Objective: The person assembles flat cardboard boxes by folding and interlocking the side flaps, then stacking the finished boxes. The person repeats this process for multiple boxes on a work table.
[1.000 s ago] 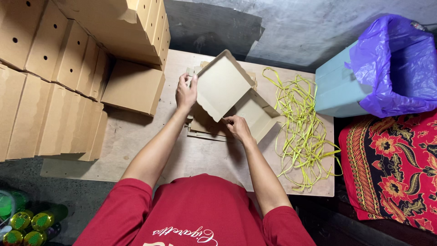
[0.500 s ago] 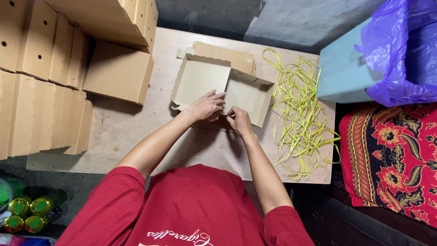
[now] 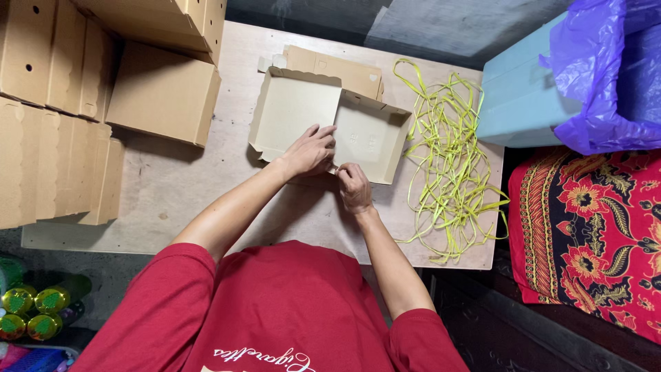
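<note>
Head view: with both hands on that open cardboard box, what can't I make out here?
- Head view: near edge of the open cardboard box at its fold, covered by the left hand and right hand.
- What each grip pinches: fingertips hidden under the hands.
- Flat cardboard piece behind the box: mostly hidden by it.
- Contents of the purple bag: cut off by the frame's edge.
- Bottles at lower left: cut off, blurred.
</note>
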